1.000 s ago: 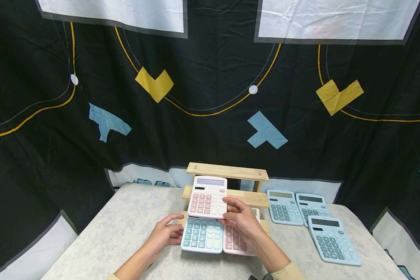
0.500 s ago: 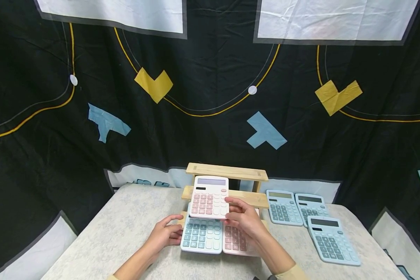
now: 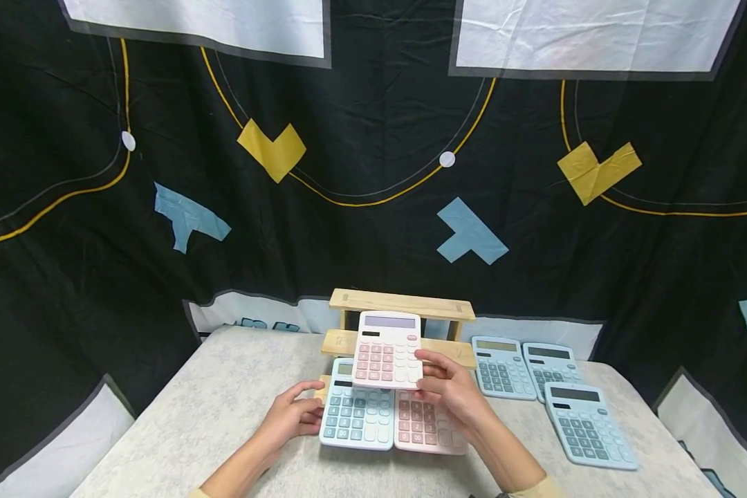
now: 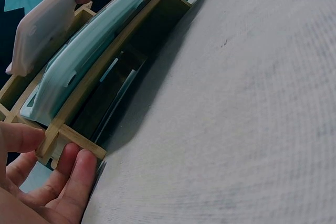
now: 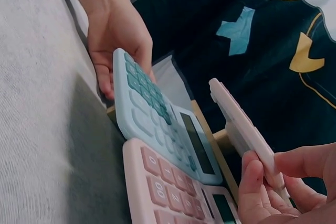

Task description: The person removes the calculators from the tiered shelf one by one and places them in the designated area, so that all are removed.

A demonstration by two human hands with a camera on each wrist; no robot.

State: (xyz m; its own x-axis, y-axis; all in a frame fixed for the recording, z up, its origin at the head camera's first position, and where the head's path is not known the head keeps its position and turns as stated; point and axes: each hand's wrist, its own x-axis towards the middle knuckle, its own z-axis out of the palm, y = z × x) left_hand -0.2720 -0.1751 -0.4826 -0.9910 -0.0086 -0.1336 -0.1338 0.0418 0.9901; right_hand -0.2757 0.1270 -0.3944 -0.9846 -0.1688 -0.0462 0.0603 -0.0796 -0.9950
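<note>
My right hand [image 3: 453, 389] pinches the right edge of a white calculator with pink keys [image 3: 386, 351], thumb on one face and fingers on the other. It is held tilted in front of the wooden tiered rack [image 3: 401, 304]. A light blue calculator [image 3: 348, 418] and a pink calculator [image 3: 420, 425] lean side by side on the rack's lowest tier, their upper parts partly covered by the held one. At the rack's left end, my left hand [image 3: 289, 417] grips the corner of the wooden frame, thumb and fingers around it in the left wrist view [image 4: 58, 182].
Several blue calculators lie at the right of the grey table [image 3: 193, 415]: two at the back, among them one calculator [image 3: 504, 366] beside the rack, and another calculator [image 3: 590, 425] nearer the front. A black printed cloth [image 3: 373, 242] hangs behind the table.
My right hand has shifted to the right with the white calculator, uncovering more of the blue calculator's top. My left hand stays at the rack's end.
</note>
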